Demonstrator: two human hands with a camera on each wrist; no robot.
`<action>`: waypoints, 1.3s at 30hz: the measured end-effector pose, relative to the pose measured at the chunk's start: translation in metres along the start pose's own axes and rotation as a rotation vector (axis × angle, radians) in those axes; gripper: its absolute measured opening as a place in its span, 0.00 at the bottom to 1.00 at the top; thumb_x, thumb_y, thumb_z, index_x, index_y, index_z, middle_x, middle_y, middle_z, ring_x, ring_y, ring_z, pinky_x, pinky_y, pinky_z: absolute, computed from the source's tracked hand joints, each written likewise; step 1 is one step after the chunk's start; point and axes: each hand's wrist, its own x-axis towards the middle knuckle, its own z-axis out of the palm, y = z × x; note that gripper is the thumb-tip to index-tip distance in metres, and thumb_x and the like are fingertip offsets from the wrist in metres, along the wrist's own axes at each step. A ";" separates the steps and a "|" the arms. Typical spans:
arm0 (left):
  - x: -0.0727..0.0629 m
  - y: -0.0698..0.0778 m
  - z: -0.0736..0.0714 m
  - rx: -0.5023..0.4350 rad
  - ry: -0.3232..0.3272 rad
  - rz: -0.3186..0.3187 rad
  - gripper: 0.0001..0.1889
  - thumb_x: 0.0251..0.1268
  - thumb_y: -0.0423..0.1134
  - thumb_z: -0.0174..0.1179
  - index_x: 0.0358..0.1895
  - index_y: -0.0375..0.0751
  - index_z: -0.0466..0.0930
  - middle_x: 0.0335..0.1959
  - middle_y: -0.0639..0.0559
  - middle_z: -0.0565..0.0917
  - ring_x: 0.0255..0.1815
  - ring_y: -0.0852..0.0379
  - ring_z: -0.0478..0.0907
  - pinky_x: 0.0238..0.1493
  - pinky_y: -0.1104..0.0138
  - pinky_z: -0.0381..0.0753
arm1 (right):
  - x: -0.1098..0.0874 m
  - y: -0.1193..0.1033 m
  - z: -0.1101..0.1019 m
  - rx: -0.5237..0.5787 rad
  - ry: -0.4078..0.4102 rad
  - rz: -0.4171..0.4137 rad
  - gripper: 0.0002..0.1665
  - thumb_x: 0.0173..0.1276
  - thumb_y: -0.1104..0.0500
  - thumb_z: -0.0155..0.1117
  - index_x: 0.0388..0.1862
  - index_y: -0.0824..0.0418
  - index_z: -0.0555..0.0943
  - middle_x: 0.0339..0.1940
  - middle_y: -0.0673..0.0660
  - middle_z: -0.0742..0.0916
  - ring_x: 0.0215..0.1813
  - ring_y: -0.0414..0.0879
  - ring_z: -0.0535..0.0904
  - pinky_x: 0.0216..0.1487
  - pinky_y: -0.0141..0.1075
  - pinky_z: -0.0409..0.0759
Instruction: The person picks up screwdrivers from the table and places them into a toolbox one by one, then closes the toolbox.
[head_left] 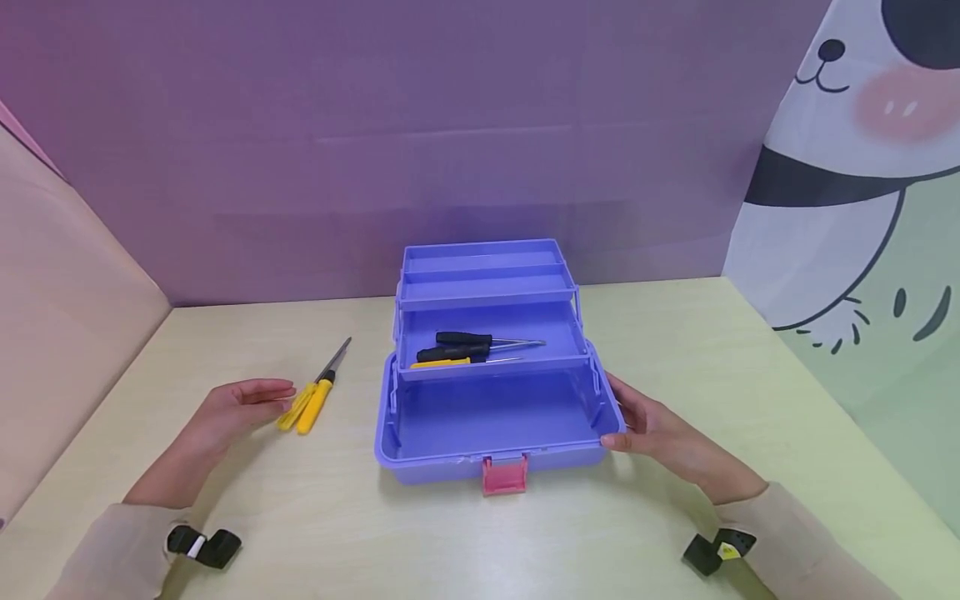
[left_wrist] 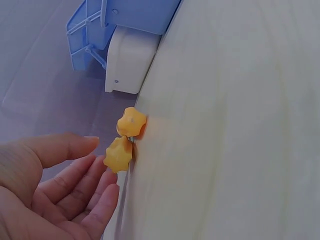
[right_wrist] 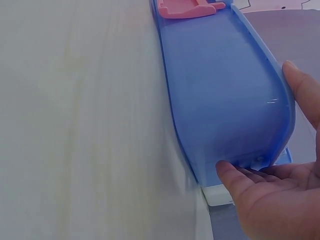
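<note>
Left hand [head_left: 243, 404]: relaxed and gripping nothing, just beside two yellow screwdrivers [head_left: 315, 407].
Worktop [head_left: 315, 517] at left: both lie here, apparently remaining to be stored.
Toolbox [head_left: 442, 470]: open at centre; three screwdrivers [head_left: 453, 353] lie in its lower tray [head_left: 517, 319], so this part looks done.
Right hand [head_left: 651, 425]: grips the toolbox's near right corner.

Right grip [head_left: 651, 427] on a purple toolbox [head_left: 442, 469], left grip [head_left: 238, 407] beside two yellow-handled screwdrivers [head_left: 315, 407] on the table [head_left: 322, 525].
</note>
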 end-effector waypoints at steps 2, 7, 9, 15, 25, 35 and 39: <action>0.000 -0.001 0.000 0.044 -0.012 -0.024 0.29 0.61 0.40 0.63 0.61 0.25 0.68 0.41 0.67 0.82 0.39 0.77 0.75 0.42 0.80 0.76 | 0.000 0.000 0.000 -0.002 0.003 0.003 0.52 0.65 0.64 0.61 0.77 0.61 0.40 0.75 0.68 0.52 0.69 0.67 0.56 0.59 0.30 0.72; 0.001 -0.001 0.003 0.146 -0.044 -0.063 0.30 0.61 0.41 0.64 0.62 0.26 0.68 0.52 0.44 0.80 0.41 0.70 0.74 0.42 0.77 0.77 | 0.000 0.000 0.001 0.001 0.003 0.010 0.52 0.64 0.64 0.62 0.77 0.61 0.40 0.75 0.67 0.51 0.70 0.67 0.55 0.58 0.30 0.72; 0.002 -0.001 0.003 0.171 -0.046 -0.068 0.29 0.61 0.39 0.63 0.62 0.26 0.68 0.55 0.38 0.77 0.43 0.65 0.75 0.42 0.76 0.78 | 0.001 0.000 0.001 0.004 0.002 0.009 0.52 0.64 0.64 0.62 0.77 0.61 0.40 0.75 0.67 0.51 0.70 0.67 0.55 0.59 0.30 0.72; 0.005 0.005 0.005 0.238 -0.054 -0.100 0.29 0.59 0.36 0.63 0.62 0.25 0.67 0.57 0.32 0.74 0.47 0.50 0.74 0.39 0.71 0.80 | 0.001 0.000 0.000 0.003 0.008 0.008 0.52 0.64 0.63 0.62 0.77 0.60 0.40 0.75 0.67 0.51 0.70 0.67 0.55 0.59 0.31 0.72; 0.010 0.008 0.005 0.259 -0.043 -0.178 0.28 0.58 0.35 0.65 0.59 0.22 0.68 0.43 0.43 0.79 0.39 0.54 0.74 0.34 0.71 0.80 | 0.000 0.000 -0.001 0.004 0.009 0.012 0.52 0.64 0.62 0.62 0.77 0.60 0.40 0.76 0.66 0.51 0.71 0.67 0.54 0.59 0.31 0.72; 0.010 0.011 0.001 0.301 -0.069 -0.163 0.26 0.62 0.37 0.61 0.58 0.21 0.69 0.51 0.31 0.75 0.40 0.52 0.74 0.37 0.70 0.81 | 0.001 -0.001 -0.001 0.012 0.001 0.000 0.52 0.65 0.63 0.62 0.77 0.60 0.40 0.75 0.67 0.52 0.70 0.67 0.55 0.60 0.32 0.72; 0.009 0.012 0.001 0.303 -0.070 -0.165 0.26 0.63 0.37 0.61 0.58 0.21 0.68 0.50 0.31 0.74 0.40 0.51 0.74 0.36 0.70 0.81 | 0.000 0.000 -0.001 0.013 -0.001 0.006 0.52 0.65 0.63 0.62 0.77 0.60 0.39 0.75 0.67 0.52 0.70 0.67 0.56 0.60 0.32 0.72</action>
